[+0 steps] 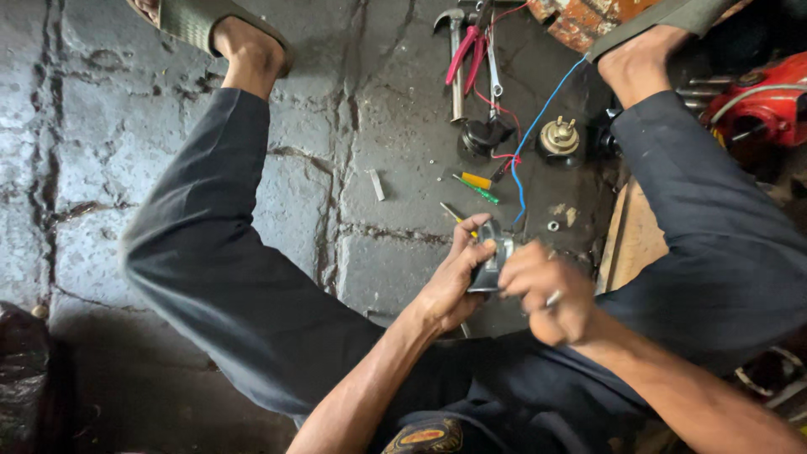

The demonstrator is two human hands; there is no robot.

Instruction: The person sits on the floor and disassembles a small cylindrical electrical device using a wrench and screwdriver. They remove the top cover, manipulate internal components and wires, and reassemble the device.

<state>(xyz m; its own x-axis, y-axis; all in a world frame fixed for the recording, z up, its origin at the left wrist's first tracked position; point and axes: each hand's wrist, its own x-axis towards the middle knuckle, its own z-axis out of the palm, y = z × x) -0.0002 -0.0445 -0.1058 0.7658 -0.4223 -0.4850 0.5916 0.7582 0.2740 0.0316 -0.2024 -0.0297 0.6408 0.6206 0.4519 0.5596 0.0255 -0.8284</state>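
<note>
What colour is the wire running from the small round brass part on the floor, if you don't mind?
Blue: the wire, seen in the head view.

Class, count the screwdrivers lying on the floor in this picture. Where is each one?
2. A yellow-handled screwdriver and a green-handled screwdriver lie side by side on the stone floor, above the hands. Others may be hidden among the tools further up.

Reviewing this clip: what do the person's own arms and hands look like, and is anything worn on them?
Both forearms are bare, with no sleeves in view. The left hand and right hand wear no gloves; no watch or wristband shows. Motion blurs the right hand, so rings cannot be ruled out.
</note>
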